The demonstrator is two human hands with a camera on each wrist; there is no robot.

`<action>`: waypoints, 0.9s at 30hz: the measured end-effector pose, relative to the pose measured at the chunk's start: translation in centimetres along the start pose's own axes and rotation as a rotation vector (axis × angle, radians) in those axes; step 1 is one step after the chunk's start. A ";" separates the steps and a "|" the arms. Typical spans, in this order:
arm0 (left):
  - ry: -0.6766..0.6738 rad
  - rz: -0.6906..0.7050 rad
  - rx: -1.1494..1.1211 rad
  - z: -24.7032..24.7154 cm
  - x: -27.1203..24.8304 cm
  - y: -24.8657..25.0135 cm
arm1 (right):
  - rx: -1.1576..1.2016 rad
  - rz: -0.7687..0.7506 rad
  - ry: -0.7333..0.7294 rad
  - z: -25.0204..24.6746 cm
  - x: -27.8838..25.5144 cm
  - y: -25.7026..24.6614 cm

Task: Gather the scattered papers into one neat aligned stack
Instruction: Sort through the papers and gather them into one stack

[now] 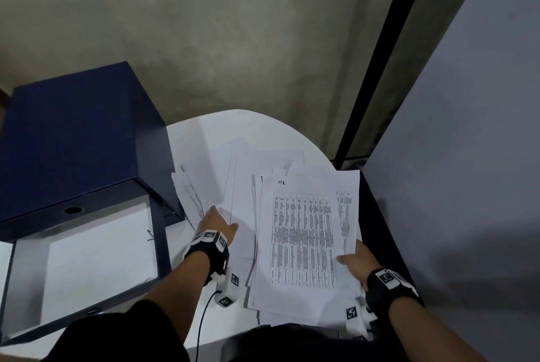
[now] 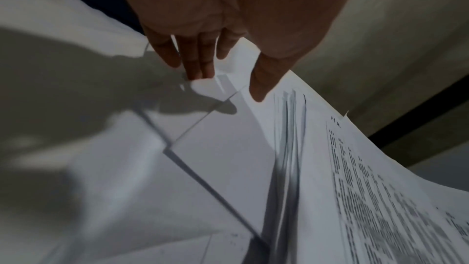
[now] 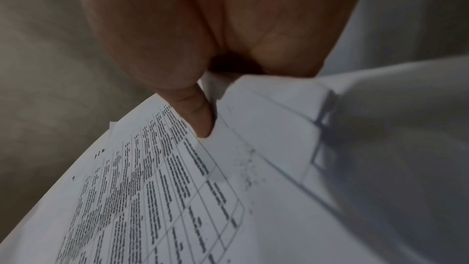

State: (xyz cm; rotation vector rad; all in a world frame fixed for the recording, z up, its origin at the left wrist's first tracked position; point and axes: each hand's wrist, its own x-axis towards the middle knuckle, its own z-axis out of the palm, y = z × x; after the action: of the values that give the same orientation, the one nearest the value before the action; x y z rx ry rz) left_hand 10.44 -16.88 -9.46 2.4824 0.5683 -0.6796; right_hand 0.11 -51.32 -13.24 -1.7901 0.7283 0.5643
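Several loose white sheets (image 1: pixel 239 180) lie fanned across the round white table (image 1: pixel 222 125). My left hand (image 1: pixel 217 223) rests on their near edge, its straight fingers (image 2: pixel 195 61) touching a sheet (image 2: pixel 223 148) with the thumb spread apart. To the right is a thicker paper stack (image 1: pixel 304 239), its edges uneven, topped by a page printed with a table. My right hand (image 1: pixel 358 262) grips the stack's right edge: the thumb (image 3: pixel 196 119) presses on the top page (image 3: pixel 152 188) and the fingers are hidden underneath. The stack's left edge (image 2: pixel 289 148) stands raised beside my left hand.
A dark blue box file (image 1: pixel 73 139) stands at the table's left, over an open blue folder (image 1: pixel 87 259) with white paper in it. A grey panel (image 1: pixel 467 157) closes the right side. Concrete floor lies beyond the table's far edge.
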 end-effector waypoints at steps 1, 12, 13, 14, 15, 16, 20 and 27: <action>-0.010 -0.027 -0.035 -0.2 0.1 -0.1 | -0.002 0.013 0.001 0.1 0.4 0.3; 0.084 0.037 -0.061 -0.5 -1.6 0.8 | -0.042 0.051 0.011 0.3 1.3 0.6; 0.109 0.043 -0.075 -1.0 -1.9 1.0 | -0.048 0.049 0.010 0.3 1.3 0.7; 0.136 0.047 -0.072 -1.6 -2.3 1.3 | -0.049 0.052 0.012 0.3 1.5 0.8; 0.165 0.053 -0.060 -2.3 -2.8 1.7 | -0.054 0.051 0.015 0.3 1.4 0.8; 0.202 0.062 -0.040 -3.2 -3.3 2.2 | -0.055 0.055 0.015 0.4 1.4 0.8; 0.371 0.138 -0.109 -8.0 -5.1 3.7 | -0.061 0.068 0.029 0.5 1.1 0.1; 0.623 0.345 -0.507 -13.3 -7.9 4.7 | -0.031 0.062 0.021 1.0 0.9 -0.5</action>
State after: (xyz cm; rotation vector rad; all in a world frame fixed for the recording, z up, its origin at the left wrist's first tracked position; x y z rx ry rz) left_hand 11.25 -15.18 6.61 2.1839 0.4335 0.3540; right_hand 1.01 -50.46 -13.84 -1.8098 0.7953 0.6013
